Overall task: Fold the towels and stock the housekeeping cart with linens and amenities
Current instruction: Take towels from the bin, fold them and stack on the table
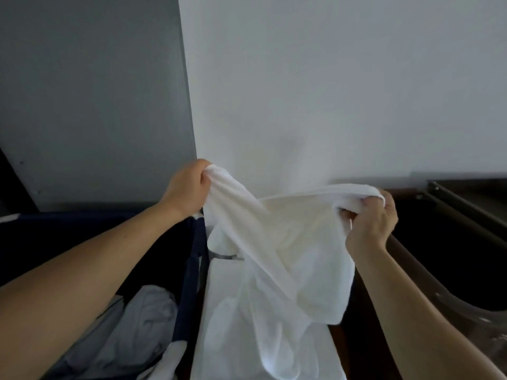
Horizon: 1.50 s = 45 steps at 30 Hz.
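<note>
at far left a navy fabric bin point(193, 270) holds crumpled pale linen point(145, 319), cut off by the bottom edge and partly crossed by the left forearm. the left hand point(189, 187) is raised at the end of an outstretched arm, fingers curled tight around one bunched corner of the white towel point(288, 259). the towel hangs between the two hands. its top edge sags in a shallow curve from one grip to the other, and the rest drops in loose folds over a flat white surface point(219, 303) below. that surface may be a stack of folded linen, but white on white makes it hard to tell. the right hand point(370, 223) sits a little lower than the left, back of the hand toward the camera, fingers clenched on the opposite bunched corner. beyond it at right stands a dark metal frame point(463, 207), mostly in shadow, with clear plastic point(466, 305) beneath it.
</note>
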Each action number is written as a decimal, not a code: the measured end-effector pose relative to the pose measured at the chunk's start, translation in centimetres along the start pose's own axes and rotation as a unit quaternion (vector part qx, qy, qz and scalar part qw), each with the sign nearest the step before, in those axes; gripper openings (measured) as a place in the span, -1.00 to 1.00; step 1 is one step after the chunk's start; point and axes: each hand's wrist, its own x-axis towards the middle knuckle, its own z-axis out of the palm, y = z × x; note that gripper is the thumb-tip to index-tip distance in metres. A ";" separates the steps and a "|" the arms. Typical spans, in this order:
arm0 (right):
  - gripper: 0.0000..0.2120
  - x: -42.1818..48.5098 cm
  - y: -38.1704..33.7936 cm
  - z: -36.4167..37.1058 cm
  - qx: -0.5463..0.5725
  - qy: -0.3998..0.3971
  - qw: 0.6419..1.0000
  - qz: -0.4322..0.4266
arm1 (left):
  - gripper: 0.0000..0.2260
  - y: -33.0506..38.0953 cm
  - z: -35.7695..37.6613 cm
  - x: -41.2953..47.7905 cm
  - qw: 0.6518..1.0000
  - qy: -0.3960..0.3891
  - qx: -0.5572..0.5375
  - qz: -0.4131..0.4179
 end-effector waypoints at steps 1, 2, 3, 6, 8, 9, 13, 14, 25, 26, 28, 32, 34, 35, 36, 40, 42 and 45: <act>-0.82 -0.1 0.0 -0.4 -0.041 -0.006 0.999 -0.005 | -0.72 0.2 -0.4 0.6 1.000 0.024 -0.002 0.015; -0.84 -0.2 0.6 -1.0 -0.129 -0.028 0.991 -0.002 | -0.71 0.5 -0.6 1.2 0.998 0.043 -0.008 0.038; -0.84 -0.4 1.5 -1.7 -0.259 -0.069 0.963 0.016 | -0.70 1.0 -0.8 1.6 0.996 0.056 -0.015 0.064; -0.85 -2.0 4.7 -4.0 -0.672 -0.368 0.629 0.134 | -0.69 2.7 -0.6 1.7 0.990 0.053 -0.041 0.123; -0.73 -3.2 6.6 -4.9 -0.727 -0.471 0.466 0.181 | -0.69 3.8 0.0 1.1 0.984 0.021 -0.057 0.168; -0.62 -3.6 7.0 -4.9 -0.723 -0.474 0.468 0.182 | -0.71 4.3 0.4 0.8 0.980 -0.005 -0.066 0.185; -0.32 -4.1 6.0 -1.4 -0.608 -0.395 0.688 -0.031 | -0.77 5.4 1.6 -1.0 0.966 -0.152 -0.107 0.178; -0.32 -4.2 5.3 -0.1 -0.557 -0.394 0.725 -0.094 | -0.78 5.5 1.9 -1.5 0.960 -0.190 -0.118 0.171; -0.80 -4.5 3.5 4.5 -0.362 -0.325 0.869 -0.091 | -0.73 3.0 0.4 -2.5 0.959 -0.229 -0.156 0.067; -0.81 -4.7 3.0 5.0 -0.318 -0.326 0.888 -0.067 | -0.74 2.8 0.4 -2.6 0.951 -0.221 -0.210 0.045; -0.80 -5.2 2.3 5.6 -0.285 -0.348 0.892 -0.047 | -0.79 2.5 0.6 -2.9 0.929 -0.194 -0.314 0.005; -0.58 -6.6 2.0 5.8 -0.306 -0.407 0.843 -0.172 | -0.82 2.6 1.3 -3.4 0.910 -0.163 -0.380 -0.023; -0.68 -7.2 2.2 5.6 -0.317 -0.431 0.812 -0.236 | -0.82 2.7 1.7 -3.7 0.916 -0.146 -0.374 -0.019; -0.75 -7.4 2.3 5.6 -0.334 -0.432 0.798 -0.257 | -0.83 2.8 1.8 -3.8 0.916 -0.135 -0.378 -0.024; -0.80 -7.4 2.5 5.6 -0.351 -0.426 0.793 -0.259 | -0.84 2.7 1.9 -3.9 0.912 -0.130 -0.387 -0.034; -0.83 -7.2 3.1 5.8 -0.380 -0.395 0.811 -0.206 | -0.83 2.3 2.0 -4.2 0.873 -0.178 -0.445 -0.094; -0.88 -7.2 3.3 5.8 -0.362 -0.397 0.815 -0.216 | -0.76 2.2 2.0 -4.5 0.835 -0.226 -0.487 -0.121; -0.94 -7.6 3.2 5.6 -0.357 -0.400 0.819 -0.204 | -0.72 2.0 2.0 -4.9 0.802 -0.243 -0.527 -0.144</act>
